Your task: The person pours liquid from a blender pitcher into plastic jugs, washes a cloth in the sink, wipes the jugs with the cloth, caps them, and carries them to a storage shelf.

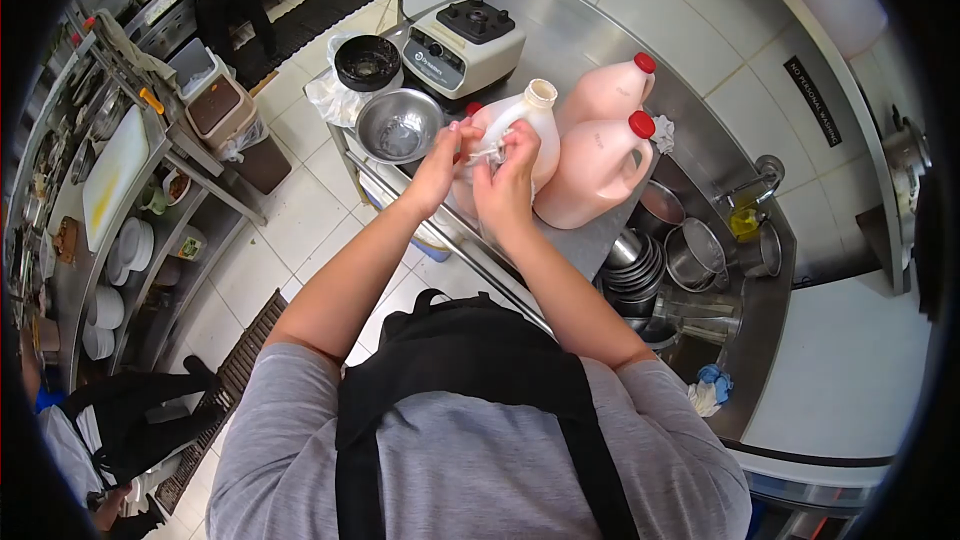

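Note:
Both of my hands meet in front of an uncapped jug [545, 130] with a white neck. My left hand [440, 168] has its fingers bent together around one side of a crumpled whitish piece [490, 153], thin plastic or paper. On the other side my right hand [508, 178] pinches the same piece. Two pink-filled jugs with red caps, a front jug [588, 172] and a back jug [605, 95], stand to the right. Part of another red cap shows behind my left fingers. A steel bowl [399, 126] lies left of my hands.
A blender base [464, 48] and a black container [368, 62] stand behind the bowl. Right of the jugs, a sink holds stacked steel bowls [634, 275] and pots [695, 253] under a faucet [768, 172]. Other people are at the upper left and lower left.

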Demonstrator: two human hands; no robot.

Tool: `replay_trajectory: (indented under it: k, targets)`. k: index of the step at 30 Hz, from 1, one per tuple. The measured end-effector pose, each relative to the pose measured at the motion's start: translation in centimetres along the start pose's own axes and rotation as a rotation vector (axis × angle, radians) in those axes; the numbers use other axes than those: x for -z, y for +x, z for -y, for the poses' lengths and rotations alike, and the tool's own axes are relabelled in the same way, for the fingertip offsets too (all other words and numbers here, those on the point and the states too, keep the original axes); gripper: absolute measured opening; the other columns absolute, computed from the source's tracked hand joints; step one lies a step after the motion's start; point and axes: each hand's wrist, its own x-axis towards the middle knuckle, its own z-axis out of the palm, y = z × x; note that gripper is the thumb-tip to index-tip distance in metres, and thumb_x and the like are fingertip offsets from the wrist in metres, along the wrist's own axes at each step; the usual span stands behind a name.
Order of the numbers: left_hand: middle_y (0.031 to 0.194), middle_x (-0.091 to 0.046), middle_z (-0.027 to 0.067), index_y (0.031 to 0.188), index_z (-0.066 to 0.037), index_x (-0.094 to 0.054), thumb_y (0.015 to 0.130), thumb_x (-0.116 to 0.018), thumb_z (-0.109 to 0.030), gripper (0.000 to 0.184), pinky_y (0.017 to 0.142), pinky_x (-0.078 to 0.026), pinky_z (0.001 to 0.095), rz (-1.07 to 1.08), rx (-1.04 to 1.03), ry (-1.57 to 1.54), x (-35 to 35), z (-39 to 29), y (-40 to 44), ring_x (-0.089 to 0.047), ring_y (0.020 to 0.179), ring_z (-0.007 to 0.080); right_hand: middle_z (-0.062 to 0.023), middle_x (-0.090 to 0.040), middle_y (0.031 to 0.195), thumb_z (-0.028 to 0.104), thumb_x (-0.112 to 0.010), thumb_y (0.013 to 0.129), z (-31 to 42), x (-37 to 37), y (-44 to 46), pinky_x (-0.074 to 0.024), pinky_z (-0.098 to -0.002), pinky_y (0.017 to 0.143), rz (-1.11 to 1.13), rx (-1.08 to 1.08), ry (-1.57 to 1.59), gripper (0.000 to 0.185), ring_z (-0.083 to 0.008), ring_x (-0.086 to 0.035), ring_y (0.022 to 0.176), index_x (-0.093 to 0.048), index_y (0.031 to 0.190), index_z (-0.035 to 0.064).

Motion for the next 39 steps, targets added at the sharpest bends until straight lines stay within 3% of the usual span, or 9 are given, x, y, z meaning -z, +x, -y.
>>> replay_trajectory:
  k: [5, 9, 16, 21, 24, 28, 32, 36, 39]
  targets:
    - [0.135, -0.038, 0.0180, 0.119, 0.001, -0.055, 0.100, -0.027, -0.034, 0.048, 0.108, -0.027, 0.0342, -0.010, -0.084, 0.072, -0.5, -0.5, -0.4, -0.036, 0.127, 0.0250, -0.0171, -0.039, 0.119, -0.012, -0.054, 0.074, -1.7, 0.5, 1.4, -0.0485, -0.0339, 0.086, -0.184, -0.046, 0.300, 0.040, -0.0276, -0.048, 0.106, -0.035, 0.107, 0.0005]
    - [0.145, -0.025, 0.0141, 0.125, 0.002, -0.052, 0.101, -0.025, -0.035, 0.052, 0.106, -0.029, 0.0329, 0.013, -0.205, 0.267, -0.3, 1.8, 0.0, -0.038, 0.124, 0.0244, -0.0136, -0.045, 0.111, -0.010, -0.058, 0.076, -1.3, 1.4, 1.5, -0.0524, -0.0243, 0.069, -0.227, -0.027, 0.161, 0.025, -0.0227, -0.051, 0.102, -0.047, 0.096, 0.0009]
    - [0.146, -0.026, 0.0130, 0.122, 0.001, -0.055, 0.101, -0.024, -0.036, 0.053, 0.107, -0.026, 0.0334, 0.034, -0.183, 0.234, 0.3, 1.9, -0.2, -0.037, 0.126, 0.0238, -0.0127, -0.049, 0.109, -0.008, -0.062, 0.076, -0.5, 3.8, 2.4, -0.0510, -0.0280, 0.074, -0.264, 0.063, 0.079, 0.026, -0.0210, -0.053, 0.098, -0.056, 0.100, 0.0011]
    - [0.141, -0.035, 0.0104, 0.144, -0.008, -0.024, 0.099, -0.017, -0.050, 0.061, 0.111, -0.022, 0.0406, 0.043, -0.078, 0.104, 0.3, 1.2, -0.3, -0.032, 0.132, 0.0229, -0.0164, -0.050, 0.121, 0.005, -0.067, 0.076, -0.9, 1.8, 2.0, -0.0484, -0.0367, 0.085, 0.053, 0.370, -0.352, 0.040, -0.0284, -0.054, 0.104, -0.056, 0.114, 0.0020]
    - [0.140, -0.035, 0.0112, 0.137, -0.007, -0.038, 0.099, -0.016, -0.051, 0.062, 0.111, -0.023, 0.0402, -0.022, -0.102, 0.124, 0.0, 1.4, -0.3, -0.032, 0.132, 0.0244, -0.0160, -0.054, 0.119, 0.005, -0.064, 0.076, -2.8, 2.1, -2.0, -0.0462, -0.0407, 0.088, 0.365, 0.359, -0.301, 0.043, -0.0308, -0.055, 0.108, -0.056, 0.118, 0.0022]
    - [0.140, -0.035, 0.0133, 0.125, -0.005, -0.052, 0.099, -0.013, -0.051, 0.066, 0.110, -0.024, 0.0392, 0.051, -0.205, 0.316, 0.7, 1.3, 0.1, -0.034, 0.130, 0.0272, -0.0178, -0.055, 0.119, -0.002, -0.054, 0.077, -4.1, 4.0, -3.6, -0.0397, -0.0427, 0.098, 0.275, 0.268, -0.316, 0.042, -0.0339, -0.052, 0.114, -0.054, 0.119, -0.0003]
    - [0.139, -0.032, 0.0193, 0.114, -0.007, -0.060, 0.096, -0.043, -0.040, 0.041, 0.108, -0.029, 0.0394, -0.023, -0.241, 0.537, -1.1, 0.3, -0.3, -0.036, 0.128, 0.0305, -0.0225, -0.044, 0.132, 0.001, -0.046, 0.083, -5.2, 3.8, 0.4, -0.0284, -0.0414, 0.108, -0.316, 0.111, -0.250, 0.044, -0.0360, -0.038, 0.128, -0.045, 0.126, -0.0058]
    - [0.137, -0.034, 0.0236, 0.112, -0.011, -0.061, 0.084, -0.068, -0.025, 0.032, 0.105, -0.032, 0.0411, -0.042, -0.165, 0.468, -1.3, 0.1, -0.1, -0.034, 0.129, 0.0326, -0.0206, -0.051, 0.125, 0.011, -0.042, 0.090, -10.3, 4.7, 7.9, -0.0362, -0.0371, 0.102, 0.084, -0.367, 0.146, 0.038, -0.0304, -0.049, 0.117, -0.048, 0.123, -0.0055]
    - [0.138, -0.034, 0.0240, 0.112, -0.010, -0.061, 0.084, -0.067, -0.025, 0.031, 0.106, -0.030, 0.0416, -0.010, -0.202, 0.562, -0.8, -0.3, 0.2, -0.029, 0.133, 0.0339, -0.0163, -0.058, 0.115, 0.019, -0.039, 0.094, -9.6, 5.2, 10.4, -0.0422, -0.0348, 0.093, 0.259, -0.743, 0.452, 0.035, -0.0245, -0.055, 0.105, -0.054, 0.116, -0.0036]
